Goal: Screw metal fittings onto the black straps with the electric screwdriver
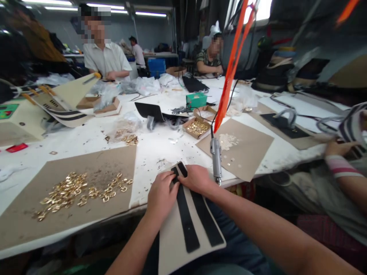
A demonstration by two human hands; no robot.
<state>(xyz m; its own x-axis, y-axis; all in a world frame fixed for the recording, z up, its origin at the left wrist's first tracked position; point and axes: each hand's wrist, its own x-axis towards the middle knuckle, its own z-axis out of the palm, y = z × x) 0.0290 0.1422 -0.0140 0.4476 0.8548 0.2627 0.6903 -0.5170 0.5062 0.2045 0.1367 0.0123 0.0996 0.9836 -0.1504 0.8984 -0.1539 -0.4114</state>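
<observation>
**Both hands on the striped panel at the bench edge**

The left hand [162,194] and the right hand [196,178] each have their grip closed on the top end of a beige striped panel [172,244]. The fingers pinch it where its two black bands reach the near edge of the white bench [155,149]. From there the panel slopes down over the person's lap.

Further back on the bench, a shallow cardboard box [190,134] holds a heap of small gold fittings. Just behind it stands a second open box [209,109], whose contents cannot be made out, and beyond that a closed green box [196,100]. To the left, loose gold rings [65,191] lie spread on a brown cardboard sheet [94,214], in no container. A metal tool [216,156] hangs upright just beside the right hand.
</observation>
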